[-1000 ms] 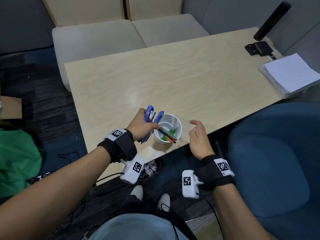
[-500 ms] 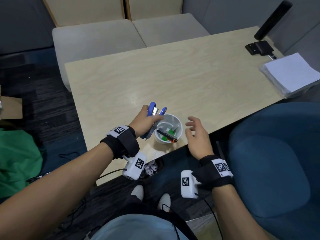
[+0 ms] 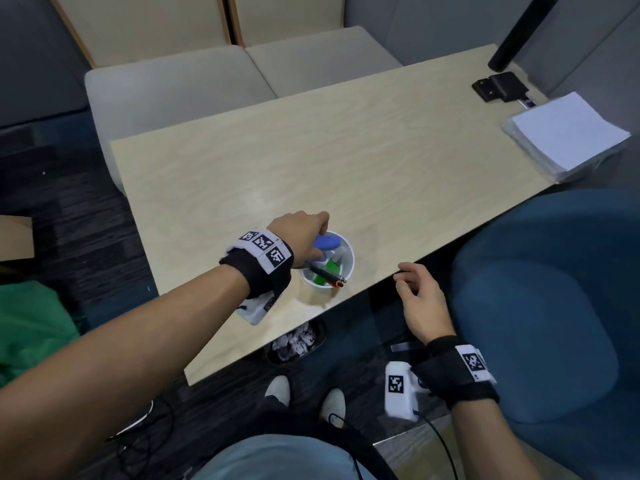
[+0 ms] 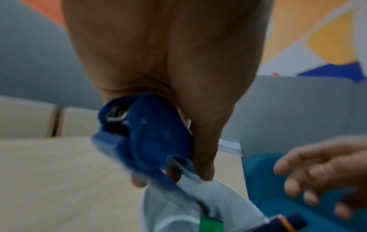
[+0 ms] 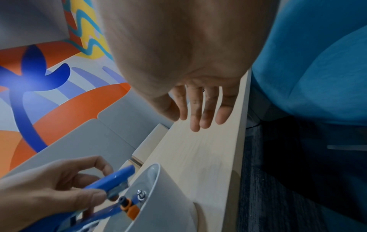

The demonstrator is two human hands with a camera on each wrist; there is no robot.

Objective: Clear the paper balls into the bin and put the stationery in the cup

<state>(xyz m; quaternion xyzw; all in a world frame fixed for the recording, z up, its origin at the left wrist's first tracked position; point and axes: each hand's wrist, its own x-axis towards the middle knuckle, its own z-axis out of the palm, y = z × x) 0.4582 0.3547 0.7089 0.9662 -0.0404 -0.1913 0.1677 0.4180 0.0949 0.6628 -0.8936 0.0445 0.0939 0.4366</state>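
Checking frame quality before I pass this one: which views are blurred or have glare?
Head view: mostly sharp, a soft sheen on the table, wide-angle bending at the edges. Left wrist view: motion-smeared around the blue stapler and cup. Right wrist view: the right hand is soft, with a bright flare at upper left.

A stack of white paper (image 3: pixel 568 133) sits at the table's (image 3: pixel 346 161) far right corner, a black device (image 3: pixel 498 86) just behind it.

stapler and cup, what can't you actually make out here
- Head view: the left hand covers most of the blue stapler.
- Left wrist view: the stapler's lower end is motion-blurred.
- The white cup bottom is hidden by its contents.
- The bin is half under the table.
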